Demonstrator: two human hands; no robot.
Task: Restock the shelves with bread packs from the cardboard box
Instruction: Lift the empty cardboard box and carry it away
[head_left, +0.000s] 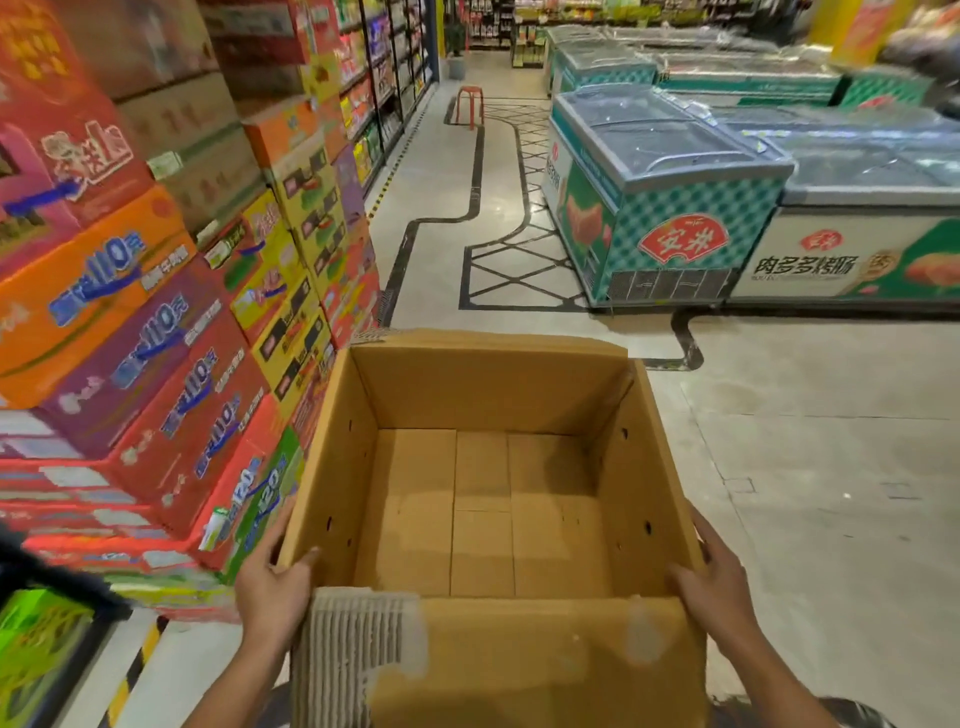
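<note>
An open brown cardboard box (639, 467) fills the lower middle of the head view, held above the floor in front of me. Its inside shows only bare cardboard, no bread packs. My left hand (270, 587) grips the box's near left corner, thumb hooked over the rim. My right hand (714, 577) presses flat against the outside of the right wall near the near corner. The near flap has a torn patch showing the corrugation.
A tall stack of colourful product cartons (156, 322) rises close on the left, with store shelves (374, 78) behind it. Chest freezers (675, 197) line the right side. A red stool (470, 104) stands far down the aisle. Open floor lies ahead.
</note>
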